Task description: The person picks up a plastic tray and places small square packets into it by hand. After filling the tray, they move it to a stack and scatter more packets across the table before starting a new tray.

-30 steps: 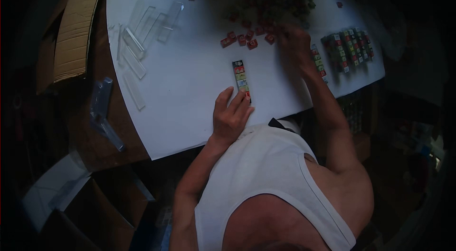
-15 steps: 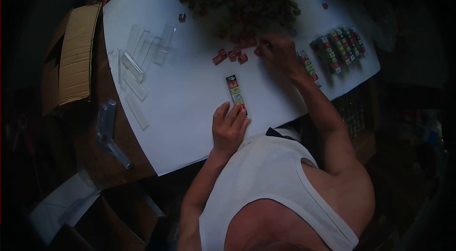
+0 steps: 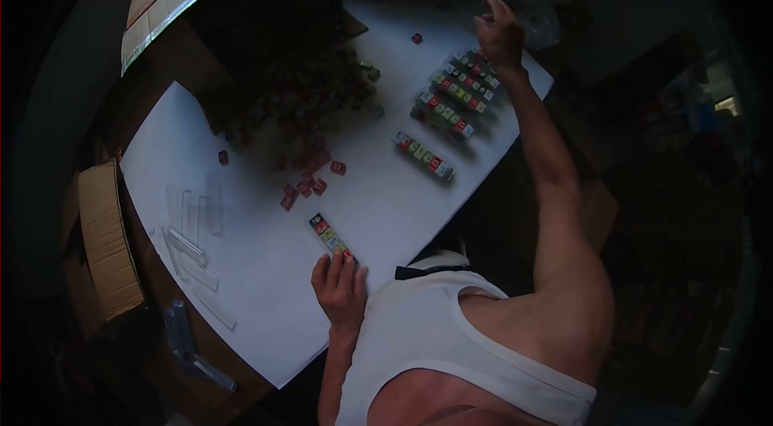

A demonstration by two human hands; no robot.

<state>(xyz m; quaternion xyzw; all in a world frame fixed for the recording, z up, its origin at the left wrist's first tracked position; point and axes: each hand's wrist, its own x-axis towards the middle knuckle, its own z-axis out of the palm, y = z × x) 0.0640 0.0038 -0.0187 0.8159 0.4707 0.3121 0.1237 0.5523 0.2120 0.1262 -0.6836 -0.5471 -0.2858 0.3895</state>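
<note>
My left hand (image 3: 340,291) rests at the near end of a narrow row of small printed cubes (image 3: 325,233), its thumb and fingers around that end. The row lies on the white sheet (image 3: 274,297), with black, red, green and pale tops showing. Raised at the far right, my right hand (image 3: 501,33) is above the far end of several finished-looking rows of cubes (image 3: 463,92). Its fingers are apart and partly bent, with nothing visible between them. Loose red cubes (image 3: 306,183) lie just beyond the row under my left hand.
A dark heap of cubes (image 3: 322,96) spreads before a large open carton (image 3: 258,15). Clear plastic cases (image 3: 193,245) lie on the left of the sheet, more cases (image 3: 181,329) beside it. One row (image 3: 423,155) sits apart; a cardboard box (image 3: 111,241) stands left.
My right hand has left the red cubes, moving outward to the far right; one red cube now lies apart there. The view has turned right. My left hand stays on the row.
</note>
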